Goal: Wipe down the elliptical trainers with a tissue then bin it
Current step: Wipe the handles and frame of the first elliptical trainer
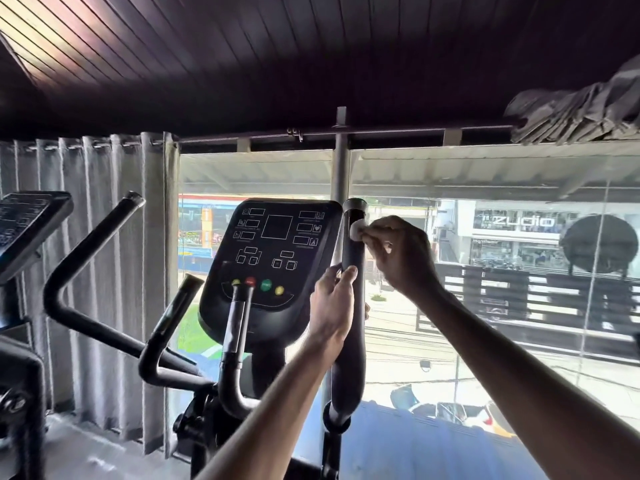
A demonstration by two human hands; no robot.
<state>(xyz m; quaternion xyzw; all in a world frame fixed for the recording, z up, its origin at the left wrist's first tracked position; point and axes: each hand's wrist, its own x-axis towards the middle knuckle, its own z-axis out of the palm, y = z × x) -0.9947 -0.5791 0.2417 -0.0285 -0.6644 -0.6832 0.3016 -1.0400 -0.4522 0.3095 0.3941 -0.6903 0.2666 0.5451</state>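
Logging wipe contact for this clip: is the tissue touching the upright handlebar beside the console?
Touching. The head view shows the right hand pressing the tissue against the handlebar near its top, no gap visible.

Matt black foam handlebar [353, 251], soft white paper tissue [356, 229], glossy plastic console [273, 258].

Both bare forearms reach up and forward from the lower edge of the view; the left arm rises from bottom centre, wrist nearly straight, and the left hand [330, 306] shows its back to the camera, fingers [350, 271] curled round the upright handle [353, 252]; the right arm comes in from the lower right, higher than the left, wrist bent inward; the right hand [398, 251] sits above the left, pinching a small white tissue [356, 230] against the same handle.
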